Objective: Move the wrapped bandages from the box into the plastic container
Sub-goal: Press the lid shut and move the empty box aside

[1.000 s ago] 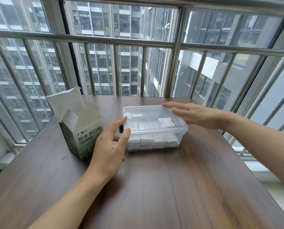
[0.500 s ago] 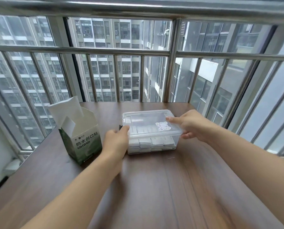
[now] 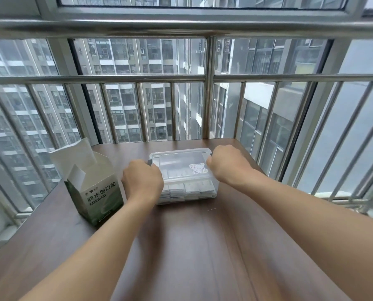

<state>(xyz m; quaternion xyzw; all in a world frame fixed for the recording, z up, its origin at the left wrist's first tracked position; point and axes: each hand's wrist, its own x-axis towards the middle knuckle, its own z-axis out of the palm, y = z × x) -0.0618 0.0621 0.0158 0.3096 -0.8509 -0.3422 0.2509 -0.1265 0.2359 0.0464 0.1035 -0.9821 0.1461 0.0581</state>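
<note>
Both hands clamp the lidded container, likely to snap its latches shut.

The left hand [image 3: 142, 179] and right hand [image 3: 223, 162] curl over the 2 short ends of the plastic container [image 3: 182, 177] near the table's [image 3: 203, 246] far edge, lid on, wrapped bandages [image 3: 186, 189] stacked inside. The box [image 3: 94, 192] stands open just beside it toward the left edge, so the transfer looks done.
</note>
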